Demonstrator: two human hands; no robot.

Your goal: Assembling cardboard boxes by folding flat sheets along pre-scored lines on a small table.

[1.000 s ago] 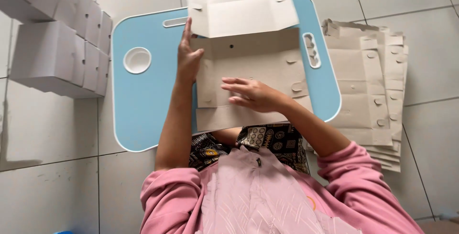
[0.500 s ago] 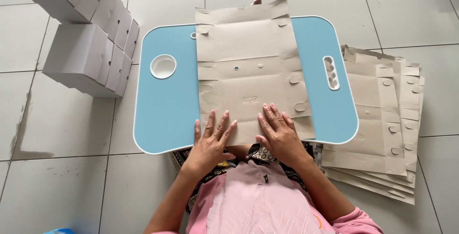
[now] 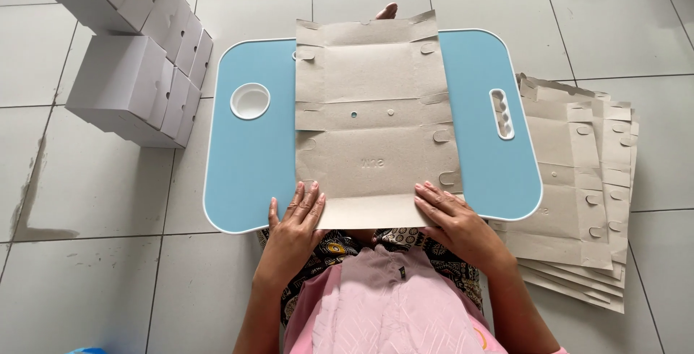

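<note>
While both palms lie flat, left hand (image 3: 295,225) and right hand (image 3: 452,220) press cardboard sheet (image 3: 376,119) — unfolded

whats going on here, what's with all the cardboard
A person sitting on a tiled floor has a flat, unfolded cardboard box blank spread on a small blue lap table. The left hand and right hand lie flat, palms down, on the blank's near corners, holding nothing. A stack of similar flat blanks lies on the floor to the person's right, and finished white boxes are piled to the left.
</note>
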